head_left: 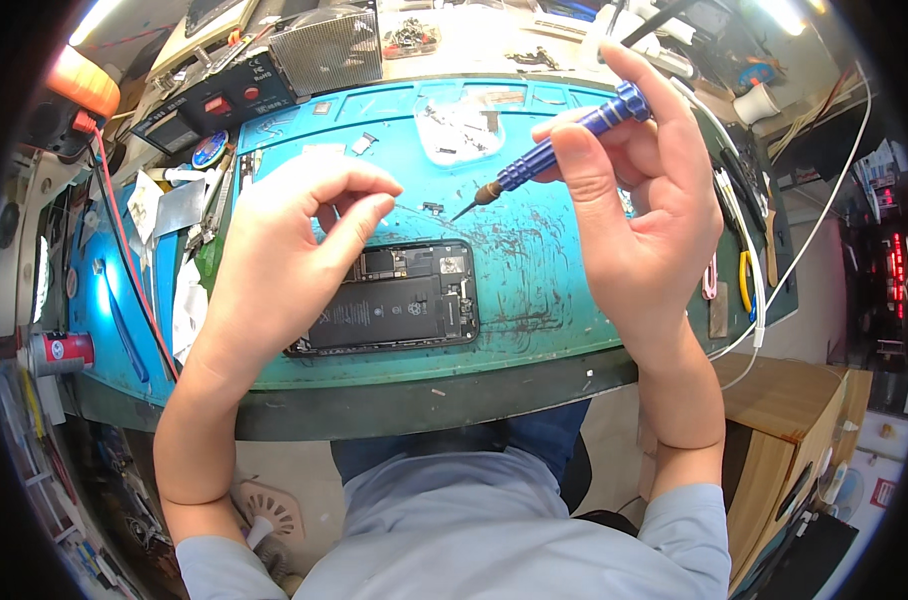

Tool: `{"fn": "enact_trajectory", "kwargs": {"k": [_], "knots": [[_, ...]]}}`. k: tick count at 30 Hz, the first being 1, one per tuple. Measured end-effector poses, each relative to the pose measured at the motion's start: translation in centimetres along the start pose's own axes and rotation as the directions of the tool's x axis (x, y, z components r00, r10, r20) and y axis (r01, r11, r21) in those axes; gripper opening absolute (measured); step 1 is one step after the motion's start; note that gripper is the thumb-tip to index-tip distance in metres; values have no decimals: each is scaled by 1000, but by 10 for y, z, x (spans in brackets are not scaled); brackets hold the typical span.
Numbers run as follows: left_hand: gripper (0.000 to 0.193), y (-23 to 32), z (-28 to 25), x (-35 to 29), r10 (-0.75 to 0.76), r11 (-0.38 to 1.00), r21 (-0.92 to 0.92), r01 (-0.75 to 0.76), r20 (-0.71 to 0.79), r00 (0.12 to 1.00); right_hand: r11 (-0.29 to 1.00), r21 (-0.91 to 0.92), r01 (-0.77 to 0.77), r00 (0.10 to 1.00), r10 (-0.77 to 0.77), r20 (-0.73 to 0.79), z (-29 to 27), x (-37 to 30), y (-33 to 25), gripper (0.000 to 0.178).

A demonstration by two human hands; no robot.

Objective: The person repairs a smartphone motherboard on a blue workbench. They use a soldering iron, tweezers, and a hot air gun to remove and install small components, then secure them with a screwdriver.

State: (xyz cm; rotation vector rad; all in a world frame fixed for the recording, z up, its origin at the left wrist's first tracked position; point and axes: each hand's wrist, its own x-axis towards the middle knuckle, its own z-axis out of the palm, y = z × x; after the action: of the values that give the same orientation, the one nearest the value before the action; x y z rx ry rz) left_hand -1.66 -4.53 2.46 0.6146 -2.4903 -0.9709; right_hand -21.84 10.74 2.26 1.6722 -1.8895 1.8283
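Observation:
My right hand (pixel 654 190) grips a blue precision screwdriver (pixel 564 140) by its ridged handle. Its thin tip slants down to the left, above the mat. My left hand (pixel 299 240) is closed in a pinch of thumb and forefinger. A faint thin line runs from those fingertips toward the screwdriver's tip; I cannot make out what is held. Below both hands lies an opened smartphone (pixel 394 310) with its black battery and inner parts showing. My left hand hides its upper left part. A small dark part (pixel 433 208) rests on the mat just beyond the phone.
Under everything is a worn blue-green work mat (pixel 534 290). Beyond it stand a clear tray (pixel 460 130) of small parts and a black bench device (pixel 214 115). Red and black cables (pixel 124 230) run along the left. Pliers with yellow handles (pixel 746 282) lie at the right.

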Motion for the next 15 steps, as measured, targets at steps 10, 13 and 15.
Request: {"fn": "enact_trajectory", "kwargs": {"k": [10,13,15], "knots": [[13,11,14,-3,90,987,-138,-82,51,995,987,-105,126,983,-110,145,-10,1,-9,56],[16,11,20,-5,153,976,-169,-136,98,983,944,-113,311,930,-278,238,-3,-2,-9,57],[16,9,23,-5,221,965,-172,-200,116,968,912,-74,403,891,-373,257,-3,-1,-7,53]]}}
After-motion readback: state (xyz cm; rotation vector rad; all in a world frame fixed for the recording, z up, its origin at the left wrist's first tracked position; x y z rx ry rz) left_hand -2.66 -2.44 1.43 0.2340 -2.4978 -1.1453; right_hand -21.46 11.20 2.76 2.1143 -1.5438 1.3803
